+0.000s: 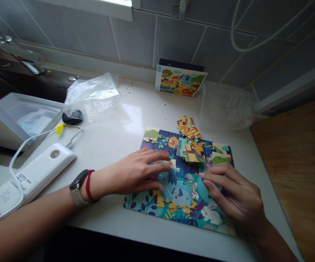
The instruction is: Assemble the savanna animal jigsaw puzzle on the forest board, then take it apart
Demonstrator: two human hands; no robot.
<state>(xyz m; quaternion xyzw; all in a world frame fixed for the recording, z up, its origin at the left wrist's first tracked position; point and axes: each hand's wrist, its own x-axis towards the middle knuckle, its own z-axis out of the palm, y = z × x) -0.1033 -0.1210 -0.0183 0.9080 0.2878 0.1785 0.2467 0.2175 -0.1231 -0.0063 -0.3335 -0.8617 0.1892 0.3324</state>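
A colourful animal jigsaw puzzle (157, 213) lies flat on the white counter, with loose pieces resting on top of it. My left hand (135, 171) is over its left half, fingers stretched and apart, the fingertips beside a pale piece (174, 163). Below those fingers an elephant piece group (180, 196) sits on the board. My right hand (231, 193) is at the puzzle's right side with thumb and fingers pinched together; whatever is between them is too small to make out. Giraffe and tree pieces (191, 150) lie near the top middle. Green pieces (219, 158) sit at the upper right corner.
A pile of orange puzzle pieces (188, 127) lies behind the board. The puzzle box (181, 80) leans against the tiled wall between two clear plastic bags (94, 91). At left are a white power bank (33, 178) with a cable and a sink. A wooden panel (299, 163) borders the right.
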